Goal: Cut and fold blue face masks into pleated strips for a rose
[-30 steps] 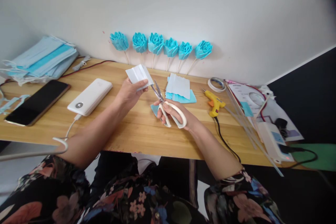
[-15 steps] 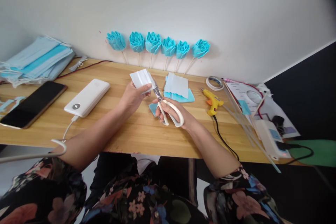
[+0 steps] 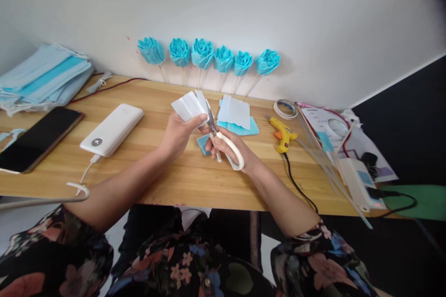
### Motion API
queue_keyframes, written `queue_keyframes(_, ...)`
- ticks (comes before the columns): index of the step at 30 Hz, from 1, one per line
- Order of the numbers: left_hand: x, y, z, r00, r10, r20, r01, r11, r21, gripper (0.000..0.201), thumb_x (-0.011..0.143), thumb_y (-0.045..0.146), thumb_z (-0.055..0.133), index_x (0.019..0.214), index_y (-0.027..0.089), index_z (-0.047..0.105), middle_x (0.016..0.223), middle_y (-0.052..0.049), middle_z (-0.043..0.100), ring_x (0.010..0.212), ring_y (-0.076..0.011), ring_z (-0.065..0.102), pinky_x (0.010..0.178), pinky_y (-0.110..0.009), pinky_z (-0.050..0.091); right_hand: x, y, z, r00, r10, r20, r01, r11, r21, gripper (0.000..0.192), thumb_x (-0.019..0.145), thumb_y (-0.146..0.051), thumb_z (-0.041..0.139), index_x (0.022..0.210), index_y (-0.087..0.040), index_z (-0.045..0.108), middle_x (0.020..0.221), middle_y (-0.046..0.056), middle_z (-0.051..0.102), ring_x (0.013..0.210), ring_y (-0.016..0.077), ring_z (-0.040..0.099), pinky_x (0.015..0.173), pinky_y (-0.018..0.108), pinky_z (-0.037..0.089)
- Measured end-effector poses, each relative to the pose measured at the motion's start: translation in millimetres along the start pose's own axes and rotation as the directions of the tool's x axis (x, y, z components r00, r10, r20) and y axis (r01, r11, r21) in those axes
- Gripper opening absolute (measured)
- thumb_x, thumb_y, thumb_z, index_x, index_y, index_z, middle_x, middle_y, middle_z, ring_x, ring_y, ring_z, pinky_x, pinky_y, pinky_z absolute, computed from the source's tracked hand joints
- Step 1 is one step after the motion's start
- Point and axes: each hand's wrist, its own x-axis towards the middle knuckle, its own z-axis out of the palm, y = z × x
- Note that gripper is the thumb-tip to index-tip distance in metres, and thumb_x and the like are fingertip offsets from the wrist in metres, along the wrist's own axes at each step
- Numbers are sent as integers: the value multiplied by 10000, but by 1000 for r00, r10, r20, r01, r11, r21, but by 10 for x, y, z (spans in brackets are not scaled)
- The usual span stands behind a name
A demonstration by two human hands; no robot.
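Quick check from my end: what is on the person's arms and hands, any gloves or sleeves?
No gloves: left hand and right hand are bare, forearms uncovered. Short sleeves of a black fabric printed with pink, orange and blue flowers end near the elbows. No rings or watch show.

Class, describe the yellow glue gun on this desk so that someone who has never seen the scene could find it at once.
Start at the wooden desk against the white wall. Right of the right hand with the scissors, beside a tape roll, lies the glue gun: the only yellow thing, trailing a black cord.
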Motion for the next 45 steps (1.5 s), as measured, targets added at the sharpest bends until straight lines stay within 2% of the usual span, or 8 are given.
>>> queue_keyframes(8,-5,25,-5,1000,8,21,-8,1000,2,235,740,306,827,816,152,666,778,-29,656,707,-143,598,708,-288,501,-19,-30,6,1000,-12,-17,12,1000,8,602,821,-664,660,1166,-172,627,747,-9,619,533,81,527,462,231,408)
queue_keyframes(24,18,24,-7,999,17,29,-16,999,-44,274,721,306,843,820,137,652,783,-35,646,692,-129,584,684,-272,489,-24,-6,42,998,-13,-60,20,992,121,567,785,-596,741,1128,-151,666,659,-38,574,459,53,474,383,198,342)
queue_keyframes(37,27,33,-11,999,18,49,-15,997,-71,253,723,270,838,783,133,633,718,-17,616,620,-105,565,612,-252,474,-24,-30,44,993,26,-113,-19,998,56,612,736,-582,776,1148,-136,701,574,-58,553,411,43,428,373,188,329)
queue_keyframes(41,34,41,3,1000,7,24,-5,996,-85,276,703,289,852,781,138,635,712,-16,606,613,-106,554,596,-254,478,-7,-8,37,990,44,-134,-38,998,51,593,711,-509,808,1157,-131,710,560,-54,554,406,47,428,364,187,313)
queue_keyframes(45,51,45,-1,999,-3,-50,-3,994,-113,300,707,344,845,797,147,638,729,-19,606,620,-109,550,547,-240,469,12,0,34,985,75,-158,-68,997,47,586,696,-473,819,1153,-122,713,564,-52,547,408,44,416,373,191,302)
